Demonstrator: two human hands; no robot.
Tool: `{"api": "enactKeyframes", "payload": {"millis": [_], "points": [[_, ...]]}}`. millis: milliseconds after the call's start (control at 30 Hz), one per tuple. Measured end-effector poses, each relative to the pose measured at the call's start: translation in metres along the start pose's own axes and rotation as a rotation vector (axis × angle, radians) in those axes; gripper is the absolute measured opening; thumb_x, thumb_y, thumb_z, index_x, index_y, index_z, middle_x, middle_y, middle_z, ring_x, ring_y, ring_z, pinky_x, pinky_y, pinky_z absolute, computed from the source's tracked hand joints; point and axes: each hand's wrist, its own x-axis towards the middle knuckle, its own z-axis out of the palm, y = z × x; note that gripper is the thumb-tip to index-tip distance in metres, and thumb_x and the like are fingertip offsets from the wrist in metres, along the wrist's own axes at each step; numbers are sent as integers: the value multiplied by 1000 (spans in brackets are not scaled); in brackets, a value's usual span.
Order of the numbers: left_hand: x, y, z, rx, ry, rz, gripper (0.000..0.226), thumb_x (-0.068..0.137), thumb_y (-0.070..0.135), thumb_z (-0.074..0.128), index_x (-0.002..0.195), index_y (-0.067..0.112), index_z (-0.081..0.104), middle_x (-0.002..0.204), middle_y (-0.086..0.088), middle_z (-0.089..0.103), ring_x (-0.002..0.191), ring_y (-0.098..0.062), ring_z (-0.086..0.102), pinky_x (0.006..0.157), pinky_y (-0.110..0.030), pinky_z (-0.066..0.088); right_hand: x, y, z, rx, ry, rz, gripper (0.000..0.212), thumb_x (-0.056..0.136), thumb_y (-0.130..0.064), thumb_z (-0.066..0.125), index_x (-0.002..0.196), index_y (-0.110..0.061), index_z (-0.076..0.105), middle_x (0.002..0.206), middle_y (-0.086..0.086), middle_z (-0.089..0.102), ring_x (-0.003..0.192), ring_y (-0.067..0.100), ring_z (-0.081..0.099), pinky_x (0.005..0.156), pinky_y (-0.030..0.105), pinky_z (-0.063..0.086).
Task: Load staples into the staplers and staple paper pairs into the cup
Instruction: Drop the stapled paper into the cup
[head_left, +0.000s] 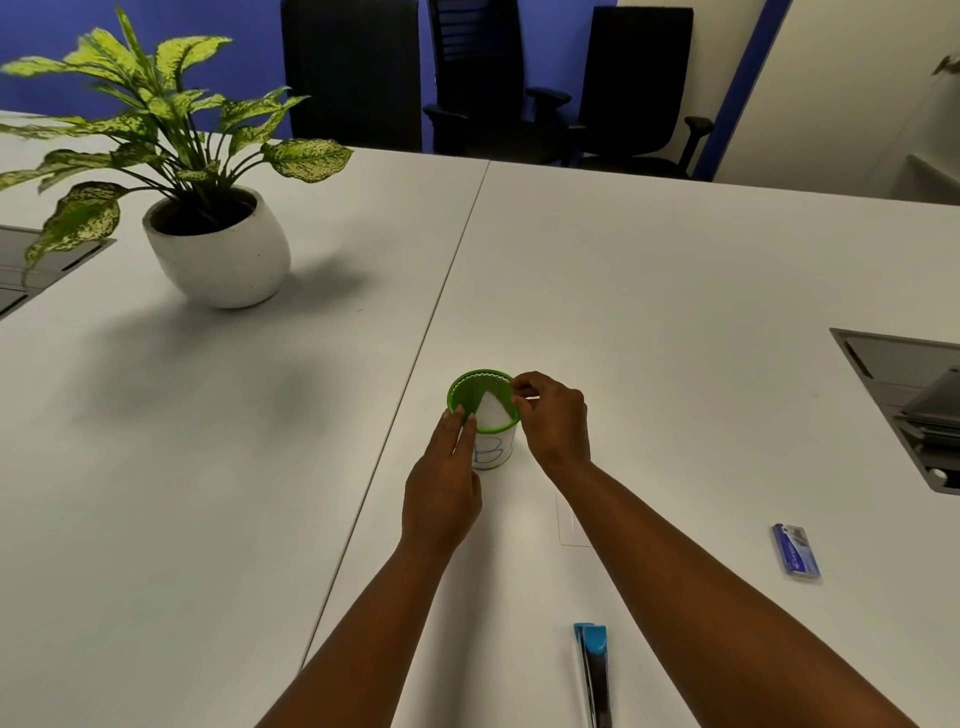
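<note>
The step in hand looks like dropping a stapled paper pair into the cup. The left hand (445, 486) lies with straight fingers against the side of the green cup (491, 441), steadying it on the worktop (675, 291). White paper (491, 408) stands inside the cup. The right hand (553, 415) pinches at the rim, seemingly the paper's edge. Next, release the paper and fetch the blue stapler (592, 670), lying near the front edge.

An office meeting room. Joined white tables (623, 270) with inset cable boxes (904, 395) fill the frame. Black swivel chairs (488, 78) line a blue wall (249, 57) at the top; a potted plant (208, 208) sits upper left.
</note>
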Motion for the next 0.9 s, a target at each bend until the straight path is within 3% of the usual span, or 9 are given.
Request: {"api": "enactKeyframes", "payload": {"millis": [200,400,500,567,700,833,900], "points": [[-1,-3,-3,15,-38,25,65,90,5,40,148,18,14,158,1,12,144,-15,18,93,-24,45,-9,3,-13,49,67,-19,13,85,-4,57,91,-9,69,89,6,72,83,18,66,79,32,52],[-7,6,-8,-20,-48,16,68,89,6,43,148,20,12,158,3,8,134,-17,38,79,-22,47,-46,29,-37,47,89,24,15,82,-1,58,85,-11,69,84,2,71,75,14,65,75,27,51],[-18,12,-7,-43,-36,-5,68,89,6,43,148,21,14,158,3,11,131,-17,42,78,-24,48,-76,50,-46,-50,29,118,11,83,-9,60,87,-14,69,86,3,72,79,16,66,76,26,49],[-28,16,-6,-65,-47,-22,66,89,6,43,148,21,16,157,2,15,133,-17,40,82,-24,49,-98,63,-49,-147,-79,206,14,83,-26,65,92,-16,67,89,4,71,86,20,66,77,26,48],[-49,22,-2,-132,-93,-79,58,91,10,44,146,17,25,153,-2,28,132,-17,41,95,-25,44,-139,79,-48,-367,-255,324,52,72,-59,65,106,-20,60,103,1,65,100,19,61,81,25,45],[-72,30,3,-251,-209,-133,51,92,13,47,141,14,35,143,-5,44,131,-18,42,105,-23,32,-167,81,-48,-410,-301,357,58,73,-53,68,116,-18,53,116,3,58,106,19,57,85,25,45],[-84,34,5,-326,-292,-187,49,91,13,50,139,13,40,139,-8,48,128,-20,46,105,-25,34,-177,80,-50,-379,-292,349,51,76,-45,69,115,-16,55,115,4,60,105,18,58,85,23,46]]}}
